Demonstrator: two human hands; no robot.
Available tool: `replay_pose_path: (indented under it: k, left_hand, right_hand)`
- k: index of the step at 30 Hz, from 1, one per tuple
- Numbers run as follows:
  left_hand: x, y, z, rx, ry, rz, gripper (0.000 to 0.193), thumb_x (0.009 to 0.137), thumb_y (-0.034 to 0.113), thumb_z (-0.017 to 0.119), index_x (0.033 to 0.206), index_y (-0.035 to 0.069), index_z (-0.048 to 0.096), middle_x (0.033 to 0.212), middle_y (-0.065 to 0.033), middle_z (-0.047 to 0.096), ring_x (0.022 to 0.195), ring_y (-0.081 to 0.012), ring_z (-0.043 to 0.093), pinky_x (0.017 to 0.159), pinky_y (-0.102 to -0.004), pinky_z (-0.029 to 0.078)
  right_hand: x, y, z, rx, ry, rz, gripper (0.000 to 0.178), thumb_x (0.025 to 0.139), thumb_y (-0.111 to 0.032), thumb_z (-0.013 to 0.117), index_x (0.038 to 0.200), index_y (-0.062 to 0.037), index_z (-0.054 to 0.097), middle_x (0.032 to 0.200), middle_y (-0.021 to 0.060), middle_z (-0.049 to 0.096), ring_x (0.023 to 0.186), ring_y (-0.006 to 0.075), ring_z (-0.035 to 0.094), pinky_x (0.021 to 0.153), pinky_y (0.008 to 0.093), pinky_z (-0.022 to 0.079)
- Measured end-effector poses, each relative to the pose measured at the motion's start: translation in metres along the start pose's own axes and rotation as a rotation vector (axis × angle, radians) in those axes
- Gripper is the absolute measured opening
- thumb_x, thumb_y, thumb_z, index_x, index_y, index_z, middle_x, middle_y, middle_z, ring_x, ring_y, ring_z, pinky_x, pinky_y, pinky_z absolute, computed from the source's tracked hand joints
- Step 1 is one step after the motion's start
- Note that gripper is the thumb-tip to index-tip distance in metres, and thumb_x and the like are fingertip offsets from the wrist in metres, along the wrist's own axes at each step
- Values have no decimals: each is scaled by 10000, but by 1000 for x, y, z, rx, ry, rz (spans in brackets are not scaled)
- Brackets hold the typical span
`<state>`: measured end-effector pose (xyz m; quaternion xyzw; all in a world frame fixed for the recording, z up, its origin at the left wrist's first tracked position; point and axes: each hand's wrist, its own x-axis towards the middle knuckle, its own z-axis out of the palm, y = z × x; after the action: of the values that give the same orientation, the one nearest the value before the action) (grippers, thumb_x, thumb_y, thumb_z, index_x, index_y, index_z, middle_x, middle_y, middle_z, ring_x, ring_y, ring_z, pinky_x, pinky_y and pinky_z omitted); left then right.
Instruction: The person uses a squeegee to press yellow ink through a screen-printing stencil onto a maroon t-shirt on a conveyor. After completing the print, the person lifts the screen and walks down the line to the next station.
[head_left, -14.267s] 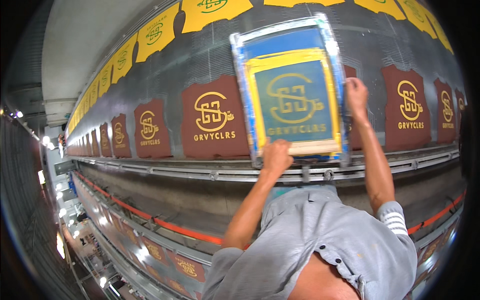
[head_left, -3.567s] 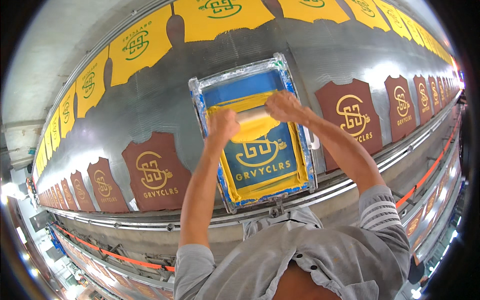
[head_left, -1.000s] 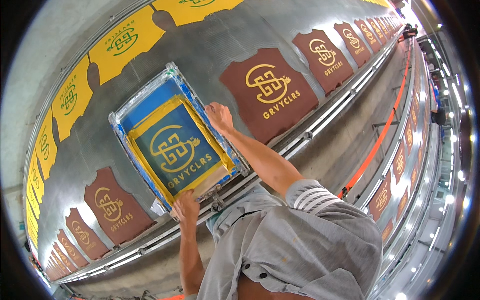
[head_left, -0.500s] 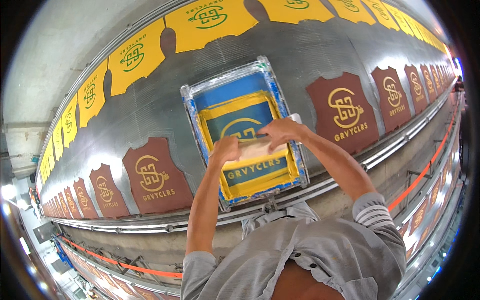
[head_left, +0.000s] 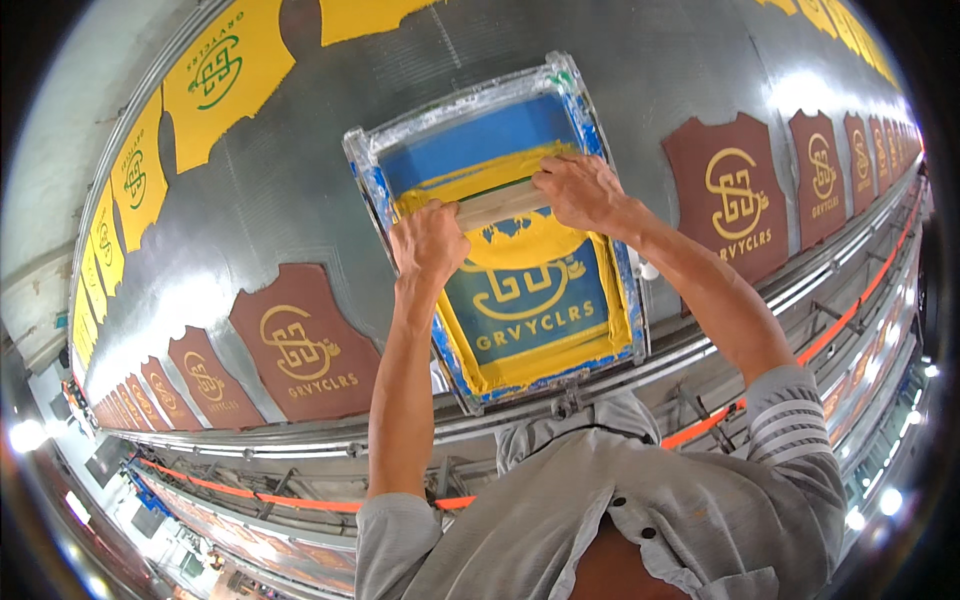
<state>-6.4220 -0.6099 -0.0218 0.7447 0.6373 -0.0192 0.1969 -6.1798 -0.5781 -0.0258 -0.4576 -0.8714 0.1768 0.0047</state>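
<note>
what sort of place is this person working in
Probably a garment screen-printing workshop: there's a framed screen with yellow ink and a squeegee, and rows of printed maroon pieces and yellow pieces on a long table.

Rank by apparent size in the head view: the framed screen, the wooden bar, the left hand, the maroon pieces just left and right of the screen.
1. Framed screen
2. Left maroon piece and right maroon piece: too alike to rank
3. Left hand
4. Wooden bar, going by its uncovered part

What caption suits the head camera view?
Left hand and right hand grip a pale squeegee across a yellow-inked printing screen.
</note>
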Motion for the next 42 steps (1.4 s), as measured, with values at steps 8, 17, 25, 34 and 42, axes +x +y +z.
replay_pose_path:
  k: [8, 17, 25, 34, 42]
  left_hand:
    - [-103, 23, 46, -22, -26, -26, 369, 732, 50, 639, 1086, 116, 715, 1058, -50, 711, 902, -293, 700, 742, -427, 570]
    - [-239, 58, 112, -85, 145, 6, 381, 690, 51, 647, 1056, 119, 730, 1081, -33, 710, 908, -280, 699, 787, -412, 569]
    - [-227, 65, 87, 6, -51, -21, 281, 726, 121, 704, 998, 76, 757, 984, -73, 728, 1023, -287, 660, 986, -474, 453]
    - [-227, 85, 105, -108, 1, 10, 305, 732, 92, 641, 1019, 87, 743, 972, -104, 719, 1019, -278, 662, 1080, -539, 353]
    - [-271, -28, 69, -159, 0, 2, 327, 739, 122, 606, 1033, 96, 746, 1025, -122, 718, 953, -337, 673, 900, -442, 516]
  right_hand:
    - [-100, -41, 40, 40, 15, -60, 85, 736, -41, 657, 820, -46, 651, 851, 82, 607, 851, 257, 644, 717, 380, 554]
    - [-234, -98, 79, 151, -21, -8, 162, 710, -63, 653, 870, -36, 648, 961, 119, 610, 956, 290, 624, 835, 399, 539]
    - [-207, -65, 21, 753, 177, -42, 540, 828, -319, 762, 1259, -30, 615, 1152, 191, 615, 1163, 348, 558, 1064, 469, 398]
    - [-125, 41, 76, 555, 601, 771, 393, 946, -372, 513, 1052, -42, 699, 1074, 223, 688, 1047, 398, 646, 911, 463, 490]
    - [-84, -104, 42, 805, 763, 701, 366, 965, -299, 562, 996, 43, 689, 875, 194, 711, 807, 261, 686, 755, 385, 511]
